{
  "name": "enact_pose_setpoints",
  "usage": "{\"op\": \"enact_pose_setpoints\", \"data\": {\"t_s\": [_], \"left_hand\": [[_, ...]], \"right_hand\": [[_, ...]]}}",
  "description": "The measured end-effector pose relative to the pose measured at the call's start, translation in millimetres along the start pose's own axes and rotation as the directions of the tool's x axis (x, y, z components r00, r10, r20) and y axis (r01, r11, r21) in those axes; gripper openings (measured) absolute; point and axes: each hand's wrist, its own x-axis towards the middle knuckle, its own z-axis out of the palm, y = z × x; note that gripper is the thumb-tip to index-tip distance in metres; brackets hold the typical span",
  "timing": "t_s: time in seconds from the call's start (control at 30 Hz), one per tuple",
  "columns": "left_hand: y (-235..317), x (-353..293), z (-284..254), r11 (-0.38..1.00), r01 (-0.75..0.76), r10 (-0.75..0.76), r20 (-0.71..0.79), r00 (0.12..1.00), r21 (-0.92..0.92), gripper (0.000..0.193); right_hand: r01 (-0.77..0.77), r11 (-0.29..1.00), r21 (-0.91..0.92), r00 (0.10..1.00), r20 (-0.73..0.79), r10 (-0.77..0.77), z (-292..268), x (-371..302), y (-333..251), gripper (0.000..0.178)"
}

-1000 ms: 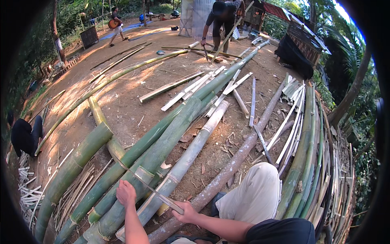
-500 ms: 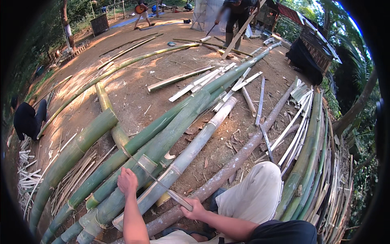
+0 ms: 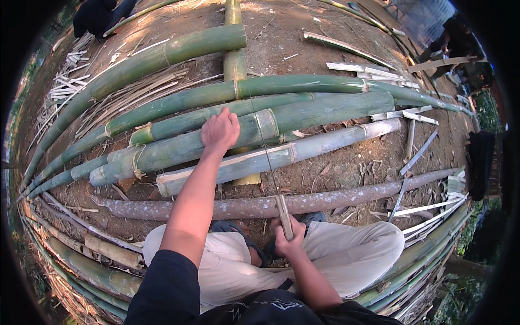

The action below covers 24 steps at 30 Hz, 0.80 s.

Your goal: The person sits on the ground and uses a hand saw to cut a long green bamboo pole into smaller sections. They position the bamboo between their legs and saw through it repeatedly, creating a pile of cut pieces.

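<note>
The right hand [image 3: 287, 236] is wrapped round the wooden handle of a long-bladed tool [image 3: 283, 212] — its thin blade reaching away across the thick green pole [image 3: 325, 111] near a pale joint. Seen almost edge-on, whether it bites in is hard to say. The left hand [image 3: 221, 129], curled into a fist, rests on that same pole, left of the blade. A greyish pole [image 3: 325, 146] lies nearer the person, then a brown log [image 3: 325, 202] — pale strips [image 3: 357, 69] lie farther out.

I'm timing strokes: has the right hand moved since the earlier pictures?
Yes, the right hand moved toward the person: earlier overlapping the mottled brown wooden pole, it's now on its near side.
</note>
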Motion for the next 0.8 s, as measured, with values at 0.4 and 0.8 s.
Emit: {"op": "enact_pose_setpoints", "data": {"t_s": [0.4, 0.8], "left_hand": [[12.2, 2.8, 5.2, 0.999, 0.005, -0.003, 0.031, 1.000, -0.053, 0.035], [3.4, 4.1, 0.6, 0.999, -0.012, 0.013, 0.027, 1.000, -0.039, 0.035]], "right_hand": [[0.004, 0.999, 0.046, 1.000, 0.031, -0.005, -5.7, 36.0, 7.9, 0.009], [-0.064, 0.996, 0.061, 0.998, 0.017, 0.063, 18.5, 64.2, 4.7, 0.008]]}}
